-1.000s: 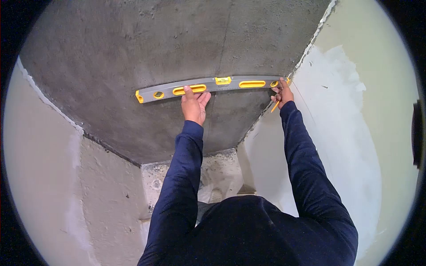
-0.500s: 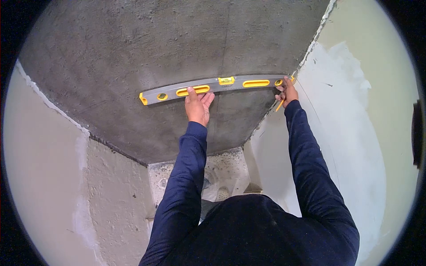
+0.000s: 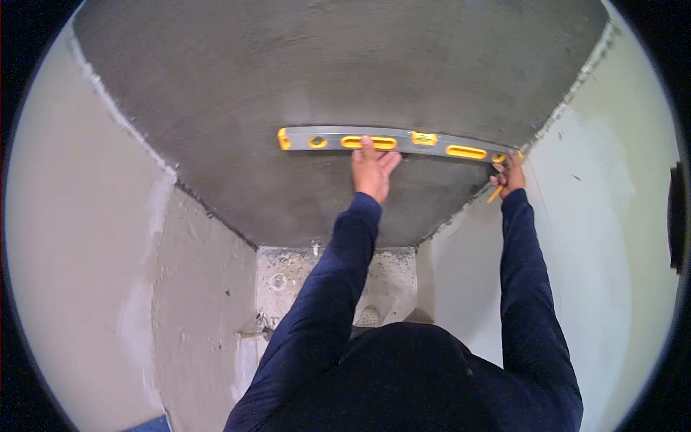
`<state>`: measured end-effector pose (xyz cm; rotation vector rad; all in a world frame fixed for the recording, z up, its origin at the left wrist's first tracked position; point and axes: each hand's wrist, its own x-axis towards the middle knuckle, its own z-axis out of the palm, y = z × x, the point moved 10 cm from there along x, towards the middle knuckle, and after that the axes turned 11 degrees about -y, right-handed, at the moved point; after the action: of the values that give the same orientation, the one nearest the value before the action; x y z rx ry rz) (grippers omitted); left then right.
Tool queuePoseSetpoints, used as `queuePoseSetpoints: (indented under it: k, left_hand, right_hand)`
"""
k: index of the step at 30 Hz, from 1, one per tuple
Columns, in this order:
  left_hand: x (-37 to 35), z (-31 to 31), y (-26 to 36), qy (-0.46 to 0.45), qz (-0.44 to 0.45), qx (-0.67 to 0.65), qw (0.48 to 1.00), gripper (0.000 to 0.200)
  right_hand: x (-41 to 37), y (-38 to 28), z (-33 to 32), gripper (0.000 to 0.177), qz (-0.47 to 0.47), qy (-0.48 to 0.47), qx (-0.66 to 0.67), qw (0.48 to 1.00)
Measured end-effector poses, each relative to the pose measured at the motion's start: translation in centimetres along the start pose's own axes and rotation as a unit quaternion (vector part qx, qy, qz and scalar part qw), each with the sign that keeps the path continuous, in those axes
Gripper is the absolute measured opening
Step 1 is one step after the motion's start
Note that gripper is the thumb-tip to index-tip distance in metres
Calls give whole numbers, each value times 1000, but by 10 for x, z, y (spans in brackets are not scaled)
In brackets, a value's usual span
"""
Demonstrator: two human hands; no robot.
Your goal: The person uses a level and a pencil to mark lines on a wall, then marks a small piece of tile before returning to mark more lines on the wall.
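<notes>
A long grey spirit level (image 3: 417, 142) with yellow ends and yellow handle slots lies flat against a grey cement-rendered wall (image 3: 324, 79). My left hand (image 3: 373, 171) presses on it near the middle, fingers spread over a yellow slot. My right hand (image 3: 509, 175) holds the level's right end in the wall corner. A yellow pencil (image 3: 495, 193) sticks out below that hand. Both arms wear dark blue sleeves.
A pale plastered wall (image 3: 612, 216) stands on the right, another pale wall (image 3: 93, 237) on the left. Far below lies a speckled concrete floor (image 3: 288, 273) with a shoe (image 3: 368, 315) on it. A blue object (image 3: 147, 425) shows at the bottom left.
The view has swung, so the level and both hands now sit further right in the picture. The level looks tilted slightly down to the right. Both hands keep their hold.
</notes>
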<state>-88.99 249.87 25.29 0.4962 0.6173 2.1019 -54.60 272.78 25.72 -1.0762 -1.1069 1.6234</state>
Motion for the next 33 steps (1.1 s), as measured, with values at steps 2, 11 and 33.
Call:
queuePoseSetpoints:
  k: [2, 11, 33]
  left_hand:
    - [2, -1, -2, 0, -5, -2, 1000, 53]
    - [0, 0, -1, 18, -8, -5, 1000, 56]
    - [1, -2, -2, 19, 3, -6, 1000, 50]
  right_hand:
    - [-4, -2, 5, 52, -1, 0, 5, 1000]
    - [-5, -2, 5, 46, 2, -1, 9, 1000]
    - [3, 5, -6, 51, 4, -14, 2, 1000]
